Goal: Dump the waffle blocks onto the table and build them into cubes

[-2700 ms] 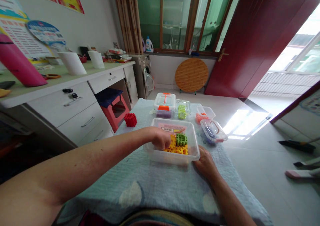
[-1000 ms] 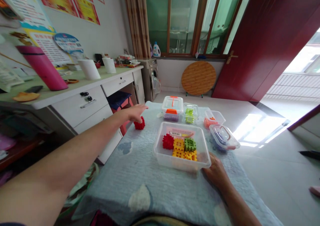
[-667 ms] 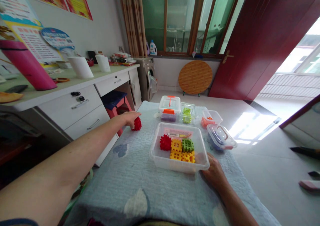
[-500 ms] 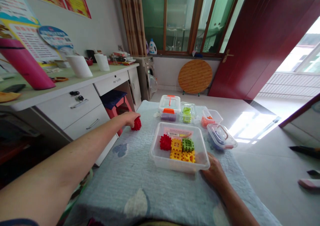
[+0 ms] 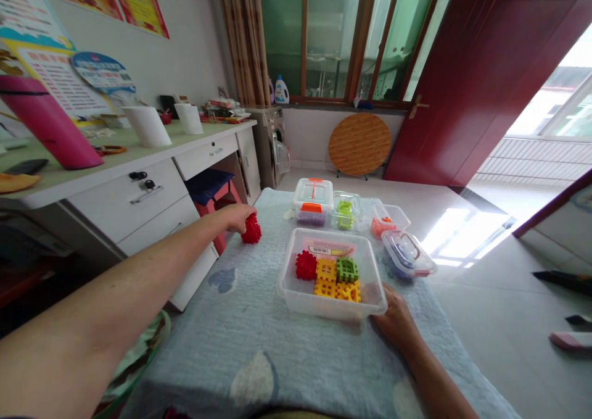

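Observation:
At the far left edge of the cloth-covered table, my left hand (image 5: 237, 218) is closed on a red toy block piece (image 5: 251, 229) with a knobbly, toothed outline. My right hand (image 5: 393, 314) grips the near right corner of a clear plastic bin (image 5: 287, 295); part of its fingers shows blurred through the wall. Inside the bin lie a red toothed block (image 5: 306, 265), yellow interlocking blocks (image 5: 326, 269) and a green block (image 5: 347, 269). A pink and white label shows at the bin's back.
Behind the bin stand a lidded box with orange clasps (image 5: 313, 202), a clear tub of light-green pieces (image 5: 345, 214) and a tub of orange-pink pieces (image 5: 383, 226). A lidded tub of blue pieces (image 5: 407, 258) sits at right. The desk (image 5: 155, 160) and a stool (image 5: 210, 187) flank the table's left.
My left hand has shifted very slightly left, still holding the red block piece. My right hand and the bin hardly differ.

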`<move>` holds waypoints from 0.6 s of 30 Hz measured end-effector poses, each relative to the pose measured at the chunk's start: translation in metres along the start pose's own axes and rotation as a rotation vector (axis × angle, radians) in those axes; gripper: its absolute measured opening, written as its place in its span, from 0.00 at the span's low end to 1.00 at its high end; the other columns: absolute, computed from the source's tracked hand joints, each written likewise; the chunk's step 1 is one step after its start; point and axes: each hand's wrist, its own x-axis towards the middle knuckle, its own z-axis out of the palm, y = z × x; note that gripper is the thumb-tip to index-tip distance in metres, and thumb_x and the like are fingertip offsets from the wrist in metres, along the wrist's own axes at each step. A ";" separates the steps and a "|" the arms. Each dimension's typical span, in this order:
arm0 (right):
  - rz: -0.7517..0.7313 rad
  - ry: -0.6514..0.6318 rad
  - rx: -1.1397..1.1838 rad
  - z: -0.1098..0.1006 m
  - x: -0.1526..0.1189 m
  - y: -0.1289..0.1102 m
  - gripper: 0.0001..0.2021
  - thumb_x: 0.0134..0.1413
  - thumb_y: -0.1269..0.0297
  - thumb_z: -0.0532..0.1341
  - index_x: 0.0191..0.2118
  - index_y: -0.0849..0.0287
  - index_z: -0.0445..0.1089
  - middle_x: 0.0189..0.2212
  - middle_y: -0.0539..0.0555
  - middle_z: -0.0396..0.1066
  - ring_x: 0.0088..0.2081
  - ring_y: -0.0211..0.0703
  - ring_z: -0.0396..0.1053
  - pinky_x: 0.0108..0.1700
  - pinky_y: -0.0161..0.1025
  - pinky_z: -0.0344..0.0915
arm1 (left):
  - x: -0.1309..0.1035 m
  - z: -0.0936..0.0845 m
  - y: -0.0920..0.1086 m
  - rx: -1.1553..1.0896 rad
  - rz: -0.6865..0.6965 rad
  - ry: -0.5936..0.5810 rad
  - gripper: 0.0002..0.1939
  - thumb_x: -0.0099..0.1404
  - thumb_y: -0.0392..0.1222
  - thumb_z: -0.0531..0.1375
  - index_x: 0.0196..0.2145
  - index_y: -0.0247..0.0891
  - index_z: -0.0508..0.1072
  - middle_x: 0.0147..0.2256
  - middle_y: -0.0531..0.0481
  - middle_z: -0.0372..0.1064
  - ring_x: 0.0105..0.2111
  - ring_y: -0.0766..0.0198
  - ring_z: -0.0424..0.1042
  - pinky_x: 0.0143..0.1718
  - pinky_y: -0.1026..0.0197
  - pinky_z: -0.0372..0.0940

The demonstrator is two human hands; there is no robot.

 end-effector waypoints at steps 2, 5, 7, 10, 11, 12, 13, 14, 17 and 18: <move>-0.005 -0.009 0.005 0.000 0.000 0.000 0.07 0.51 0.66 0.54 0.26 0.57 0.67 0.28 0.53 0.69 0.32 0.44 0.68 0.35 0.37 0.63 | -0.008 -0.019 0.009 0.023 0.005 -0.001 0.24 0.45 0.37 0.63 0.43 0.38 0.73 0.38 0.49 0.76 0.38 0.58 0.73 0.40 0.62 0.65; -0.020 -0.007 0.005 0.000 0.000 0.002 0.06 0.50 0.66 0.54 0.26 0.57 0.67 0.28 0.53 0.69 0.32 0.43 0.68 0.36 0.37 0.64 | -0.025 -0.053 0.036 -0.012 0.095 0.025 0.22 0.47 0.36 0.61 0.43 0.37 0.72 0.37 0.49 0.75 0.36 0.60 0.73 0.39 0.62 0.64; -0.031 -0.005 0.003 0.000 0.000 0.004 0.06 0.50 0.67 0.54 0.27 0.58 0.68 0.28 0.53 0.70 0.32 0.43 0.68 0.36 0.37 0.63 | -0.038 -0.072 0.063 -0.043 0.157 0.052 0.24 0.48 0.36 0.61 0.45 0.37 0.71 0.36 0.50 0.74 0.35 0.61 0.73 0.40 0.62 0.64; -0.036 -0.006 0.002 0.001 0.000 0.006 0.07 0.51 0.67 0.54 0.28 0.58 0.68 0.28 0.54 0.70 0.32 0.43 0.68 0.36 0.37 0.63 | -0.056 -0.086 0.111 -0.129 0.343 0.013 0.24 0.49 0.36 0.62 0.47 0.36 0.71 0.38 0.49 0.74 0.37 0.62 0.72 0.41 0.61 0.63; -0.034 -0.005 0.002 0.001 0.000 0.007 0.07 0.51 0.66 0.54 0.28 0.58 0.68 0.28 0.54 0.70 0.32 0.43 0.68 0.36 0.37 0.63 | -0.061 -0.086 0.127 -0.152 0.400 -0.011 0.24 0.49 0.36 0.62 0.47 0.37 0.71 0.38 0.49 0.74 0.36 0.62 0.72 0.40 0.62 0.63; -0.033 -0.006 0.002 0.001 0.000 0.007 0.07 0.52 0.66 0.54 0.28 0.58 0.68 0.28 0.54 0.70 0.32 0.43 0.68 0.35 0.37 0.63 | -0.065 -0.084 0.142 -0.154 0.447 -0.044 0.24 0.49 0.36 0.63 0.46 0.37 0.71 0.38 0.49 0.74 0.36 0.62 0.71 0.38 0.62 0.63; -0.033 -0.005 0.000 0.001 -0.001 0.007 0.07 0.51 0.67 0.54 0.28 0.58 0.68 0.28 0.54 0.70 0.32 0.43 0.68 0.35 0.37 0.63 | -0.068 -0.079 0.156 -0.140 0.481 -0.075 0.25 0.49 0.36 0.63 0.47 0.37 0.71 0.38 0.49 0.74 0.35 0.62 0.71 0.37 0.62 0.63; -0.033 -0.006 -0.003 0.001 -0.001 0.007 0.07 0.51 0.67 0.54 0.28 0.58 0.68 0.28 0.53 0.70 0.32 0.43 0.68 0.35 0.36 0.63 | -0.069 -0.072 0.169 -0.101 0.494 -0.080 0.25 0.48 0.37 0.64 0.46 0.36 0.71 0.38 0.48 0.74 0.36 0.61 0.71 0.37 0.62 0.63; -0.039 -0.001 -0.011 0.000 -0.001 0.004 0.07 0.49 0.68 0.54 0.27 0.59 0.69 0.29 0.53 0.70 0.31 0.43 0.68 0.36 0.36 0.63 | -0.068 -0.047 0.192 0.070 0.517 -0.059 0.22 0.47 0.41 0.66 0.42 0.37 0.74 0.37 0.45 0.74 0.39 0.53 0.71 0.41 0.56 0.64; -0.040 0.003 -0.010 -0.001 -0.001 0.003 0.07 0.48 0.68 0.54 0.27 0.59 0.69 0.28 0.53 0.70 0.32 0.43 0.68 0.36 0.36 0.63 | -0.066 -0.038 0.195 0.105 0.527 -0.058 0.22 0.47 0.42 0.66 0.42 0.39 0.74 0.37 0.44 0.74 0.41 0.51 0.71 0.42 0.55 0.65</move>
